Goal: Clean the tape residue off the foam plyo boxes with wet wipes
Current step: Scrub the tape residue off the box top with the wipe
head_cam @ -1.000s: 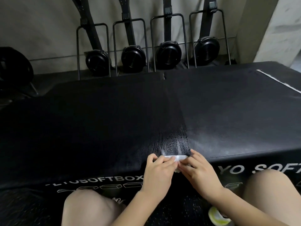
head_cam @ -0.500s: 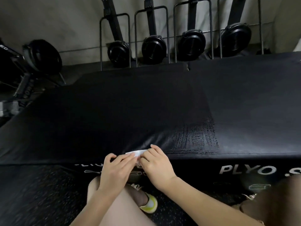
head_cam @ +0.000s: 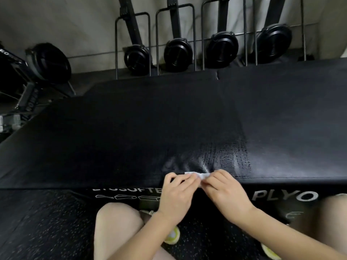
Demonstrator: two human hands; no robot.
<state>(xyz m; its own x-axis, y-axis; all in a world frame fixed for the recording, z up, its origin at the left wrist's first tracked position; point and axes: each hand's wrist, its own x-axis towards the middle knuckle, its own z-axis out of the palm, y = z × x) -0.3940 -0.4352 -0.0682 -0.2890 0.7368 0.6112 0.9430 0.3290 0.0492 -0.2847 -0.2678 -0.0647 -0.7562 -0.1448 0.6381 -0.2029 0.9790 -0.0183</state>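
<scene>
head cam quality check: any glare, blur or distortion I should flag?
Head view: dim overall, the black plyo box loses most texture; specular sheen on the wet streaks just beyond the wet wipe; wide-angle bowing bends the box's near edge and splays the rowing machines at the wall; left hand and right hand slightly soft, the knee at the right edge smeared.

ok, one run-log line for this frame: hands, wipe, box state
left hand: pinches wet wipe | right hand: pinches wet wipe | wipe: at near top edge of plyo box | box: wet streaks beyond wipe
</scene>
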